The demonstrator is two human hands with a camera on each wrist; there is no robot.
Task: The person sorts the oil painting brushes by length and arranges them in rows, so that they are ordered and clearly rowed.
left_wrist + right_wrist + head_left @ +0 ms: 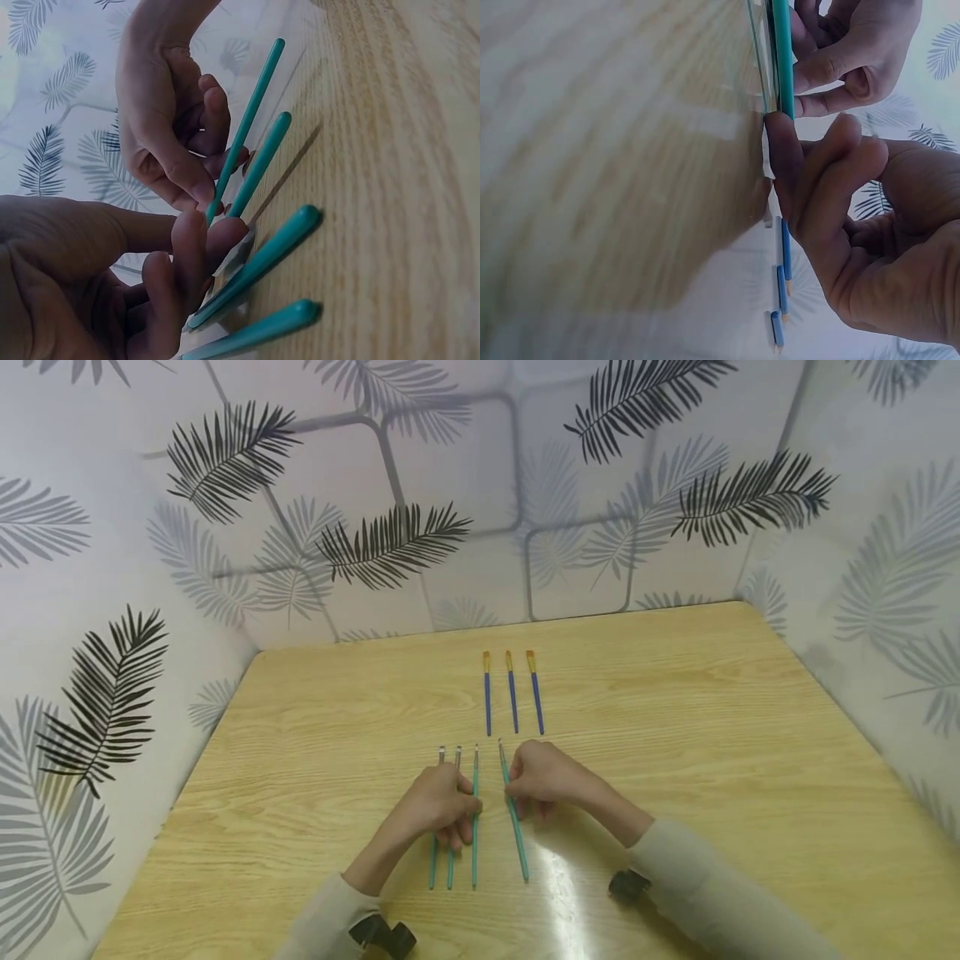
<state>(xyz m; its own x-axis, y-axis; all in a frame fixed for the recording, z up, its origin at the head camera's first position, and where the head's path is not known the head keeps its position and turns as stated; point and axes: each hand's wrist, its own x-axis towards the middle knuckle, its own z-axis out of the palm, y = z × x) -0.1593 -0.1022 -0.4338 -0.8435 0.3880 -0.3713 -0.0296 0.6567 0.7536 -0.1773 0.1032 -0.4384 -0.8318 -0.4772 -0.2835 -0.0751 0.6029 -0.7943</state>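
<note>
Four slim paintbrushes with teal handles lie in a row near the front of the table. My left hand (438, 802) reaches over the two leftmost, a teal brush (432, 864) and its neighbour (450, 870), and pinches the third teal brush (475, 856). Bent fingers of my right hand (546, 774) pinch the rightmost teal brush (519, 843), which slants slightly. In the left wrist view its handle (255, 101) rises at an angle from the right fingers. The right wrist view shows a teal handle (782, 60) between the two hands.
Farther back lie three paintbrushes with blue handles: a left one (487, 703), a middle one (513, 702) and a right one (536, 702), bristles pointing away. The wooden table (712, 718) meets a wall (465, 468) with a leaf pattern.
</note>
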